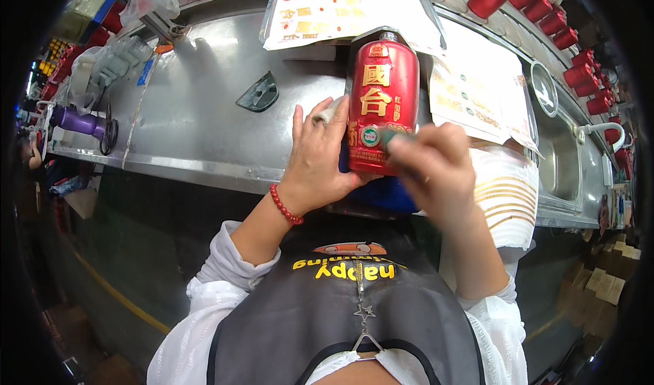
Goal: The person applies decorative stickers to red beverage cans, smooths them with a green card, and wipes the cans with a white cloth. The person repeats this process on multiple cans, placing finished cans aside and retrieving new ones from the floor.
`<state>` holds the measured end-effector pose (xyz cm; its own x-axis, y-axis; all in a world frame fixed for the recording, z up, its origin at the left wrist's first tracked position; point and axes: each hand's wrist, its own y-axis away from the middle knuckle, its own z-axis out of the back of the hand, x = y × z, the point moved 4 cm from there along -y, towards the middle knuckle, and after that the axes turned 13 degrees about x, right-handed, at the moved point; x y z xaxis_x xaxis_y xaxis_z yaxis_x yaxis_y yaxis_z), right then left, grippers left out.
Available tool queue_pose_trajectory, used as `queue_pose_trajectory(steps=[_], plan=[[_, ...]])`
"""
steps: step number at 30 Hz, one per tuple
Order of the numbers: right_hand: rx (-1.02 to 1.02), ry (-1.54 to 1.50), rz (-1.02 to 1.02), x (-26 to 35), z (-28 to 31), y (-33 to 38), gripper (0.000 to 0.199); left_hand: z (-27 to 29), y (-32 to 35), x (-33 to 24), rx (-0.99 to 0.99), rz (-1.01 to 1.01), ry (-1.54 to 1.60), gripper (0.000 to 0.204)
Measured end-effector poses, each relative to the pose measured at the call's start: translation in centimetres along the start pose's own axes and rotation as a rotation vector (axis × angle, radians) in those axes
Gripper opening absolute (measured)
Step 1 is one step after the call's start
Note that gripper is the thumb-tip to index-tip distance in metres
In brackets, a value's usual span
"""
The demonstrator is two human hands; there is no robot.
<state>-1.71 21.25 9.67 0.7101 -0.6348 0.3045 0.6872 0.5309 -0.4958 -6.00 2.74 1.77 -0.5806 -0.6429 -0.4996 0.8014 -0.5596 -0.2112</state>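
Observation:
A glossy red bottle (402,68) with gold raised lettering lies tilted on a dark stand with a blue part (381,194) under its lower end. My left hand (310,157) steadies the bottle's left side, its thumb under the base; a pale wrap (329,111) shows at its fingers. My right hand (439,160), blurred by motion, grips a small dark green piece (390,137) at the bottle's lower front. Right beside that piece is a round green-and-white sticker (370,136) on the bottle. The kind of green piece cannot be made out.
Behind the bottle lies a tray (266,27) with a sheet of gold decals (320,10). To the right are another decal sheet (470,99), a sheet of gold curved strips (504,201) and a sink (562,160). A dark green scraper-like plate (259,93) rests on the metal bench (204,126).

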Motion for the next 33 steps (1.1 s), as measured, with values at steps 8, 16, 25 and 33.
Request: queue_pose_trajectory(steps=[8,16,25,33], plan=[[-0.143,-0.347,-0.426,-0.8,0.0,1.7,0.020,1.0,0.4,-0.9,-0.060,-0.030,0.011,0.110],[-0.182,-0.661,-0.634,-2.2,-2.4,1.5,0.024,2.1,0.2,-1.7,-0.049,-0.061,-0.167,0.110],[-0.125,-0.482,-0.629,-1.5,-1.5,0.5,0.021,1.8,-0.1,-1.5,-0.063,-0.039,-0.103,0.110],[0.085,-0.137,-0.615,0.4,-0.8,-3.5,0.016,3.2,-0.2,-3.2,-0.091,-0.043,-0.214,0.104]])
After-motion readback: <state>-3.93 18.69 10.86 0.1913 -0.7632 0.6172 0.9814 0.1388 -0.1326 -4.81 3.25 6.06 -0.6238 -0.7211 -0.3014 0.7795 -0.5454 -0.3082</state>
